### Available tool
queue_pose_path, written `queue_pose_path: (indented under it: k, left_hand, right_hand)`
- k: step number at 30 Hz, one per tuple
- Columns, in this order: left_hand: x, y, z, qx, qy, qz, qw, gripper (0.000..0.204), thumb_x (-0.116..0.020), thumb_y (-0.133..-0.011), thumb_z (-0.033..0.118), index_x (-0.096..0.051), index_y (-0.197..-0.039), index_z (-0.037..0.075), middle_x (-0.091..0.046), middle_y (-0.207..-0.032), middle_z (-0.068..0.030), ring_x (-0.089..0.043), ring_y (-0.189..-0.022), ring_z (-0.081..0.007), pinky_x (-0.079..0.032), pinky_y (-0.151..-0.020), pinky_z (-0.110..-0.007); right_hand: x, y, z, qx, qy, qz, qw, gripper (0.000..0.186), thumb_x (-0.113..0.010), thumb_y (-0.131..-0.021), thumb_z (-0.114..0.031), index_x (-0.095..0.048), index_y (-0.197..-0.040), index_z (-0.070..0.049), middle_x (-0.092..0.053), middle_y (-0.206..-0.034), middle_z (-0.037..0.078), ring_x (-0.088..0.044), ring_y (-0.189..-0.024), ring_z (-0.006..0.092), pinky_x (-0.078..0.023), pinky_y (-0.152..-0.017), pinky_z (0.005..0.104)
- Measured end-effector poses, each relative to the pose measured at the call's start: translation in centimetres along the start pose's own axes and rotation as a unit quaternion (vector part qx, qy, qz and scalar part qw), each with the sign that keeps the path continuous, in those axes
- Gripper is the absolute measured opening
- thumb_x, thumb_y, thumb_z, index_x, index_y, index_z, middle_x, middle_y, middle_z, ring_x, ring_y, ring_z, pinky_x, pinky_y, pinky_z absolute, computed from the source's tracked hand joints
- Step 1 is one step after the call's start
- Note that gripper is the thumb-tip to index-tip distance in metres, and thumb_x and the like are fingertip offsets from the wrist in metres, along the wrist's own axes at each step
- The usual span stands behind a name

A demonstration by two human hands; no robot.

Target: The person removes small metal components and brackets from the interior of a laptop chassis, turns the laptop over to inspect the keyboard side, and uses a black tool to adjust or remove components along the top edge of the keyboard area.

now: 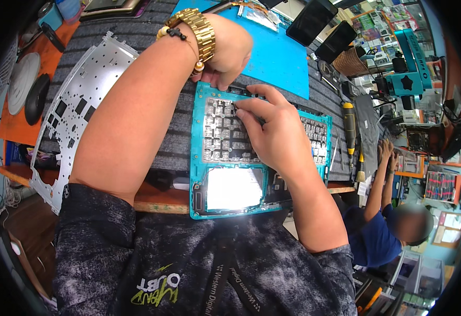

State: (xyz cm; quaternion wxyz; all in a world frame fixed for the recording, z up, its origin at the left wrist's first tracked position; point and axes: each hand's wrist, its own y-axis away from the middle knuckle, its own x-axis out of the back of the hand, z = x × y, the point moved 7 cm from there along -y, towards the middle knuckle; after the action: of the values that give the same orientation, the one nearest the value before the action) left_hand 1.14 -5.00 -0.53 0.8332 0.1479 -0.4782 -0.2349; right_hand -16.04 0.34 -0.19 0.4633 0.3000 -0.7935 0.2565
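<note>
Right hand (pixel 280 126) over the upper middle of the keyboard, palm down. Thumb and forefinger tips close together, only a narrow gap between; another finger reaches toward the panel's far edge. Cannot tell whether anything is pinched there.

Left hand (pixel 230 50) at the panel's far left corner, fingers curled downward, tips at the edge. Grip partly hidden by the hand itself; cannot tell what, if anything, it holds. Gold watch (pixel 203 36) and a beaded bracelet (pixel 174 33) on that wrist.

Under both hands: teal laptop panel (pixel 196 158), directly before the person, its near edge reaching past the table edge to the shirt. Pale, translucent-looking keys (pixel 217 129) set in it; below them a bright white rectangle (pixel 236 188), glare hiding detail.

Left of the panel, partly behind the left forearm: silver metal plate (pixel 78 79), pierced with holes and square cut-outs. Beyond it, a black mouse (pixel 38 98) beside a round pale object.

Beneath the work, a grey ribbed cloth (pixel 157 95); past the hands, a flat blue mat (pixel 280 60). Right of the panel: yellow-and-black screwdriver (pixel 349 129), and a brush (pixel 361 168) near its tip. Farther right, a teal device on a stand (pixel 409 81). Lower right, a co-worker in a blue shirt (pixel 375 237), both arms stretched toward the bench.
</note>
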Motion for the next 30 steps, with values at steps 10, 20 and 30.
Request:
queue_pose_path:
  k: [10,20,30]
  left_hand:
    - [-0.3,-0.5,-0.9,0.021,-0.008,0.003,1.000,0.013,-0.094,-0.086,0.005,-0.085,-0.094,-0.001,-0.083,-0.086,-0.0154,-0.081,-0.070,-0.0223,-0.067,-0.058,-0.036]
    - [-0.1,0.0,-0.8,0.025,0.012,0.004,1.000,0.014,-0.095,-0.087,0.006,-0.085,-0.095,0.000,-0.083,-0.086,-0.0149,-0.081,-0.073,-0.0222,-0.067,-0.060,-0.036]
    - [-0.1,0.0,-0.8,0.023,0.017,-0.001,1.000,0.014,-0.094,-0.088,0.006,-0.086,-0.096,-0.001,-0.083,-0.086,-0.0148,-0.082,-0.074,-0.0225,-0.068,-0.061,-0.037]
  right_hand:
    - [0.8,-2.0,0.9,-0.015,-0.043,-0.067,0.997,0.019,-0.080,-0.110,-0.011,-0.086,-0.122,0.001,-0.079,-0.132,0.016,-0.080,-0.103,0.0285,-0.063,-0.089,0.0395]
    - [1.8,-1.1,0.5,0.018,-0.019,-0.049,0.998,0.016,-0.083,-0.106,-0.009,-0.087,-0.120,-0.002,-0.077,-0.134,0.017,-0.081,-0.108,0.0342,-0.065,-0.091,0.0421]
    - [1.1,-0.9,-0.2,0.035,0.038,-0.043,0.998,0.018,-0.087,-0.100,-0.009,-0.088,-0.118,-0.007,-0.076,-0.137,0.015,-0.082,-0.108,0.0381,-0.065,-0.092,0.0471]
